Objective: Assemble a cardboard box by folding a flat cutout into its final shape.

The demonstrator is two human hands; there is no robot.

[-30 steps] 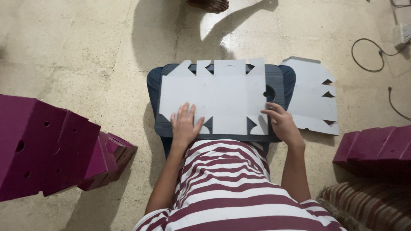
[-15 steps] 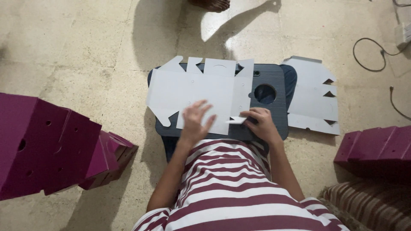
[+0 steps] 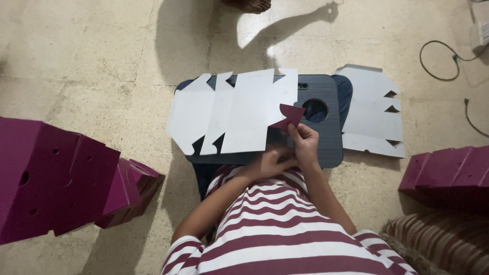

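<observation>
Cardboard blank lies flat on my lap tray, long axis left-right, mostly left of my right hand pinching its maroon flap; left hand curled just below, grip unclear.

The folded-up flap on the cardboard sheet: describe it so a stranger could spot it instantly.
Find the dark lap desk on the floor, covered by a white die-cut cardboard sheet. At the sheet's right edge, the right hand lifts one flap. It alone shows a maroon underside; every other flap lies flat and white.
</observation>
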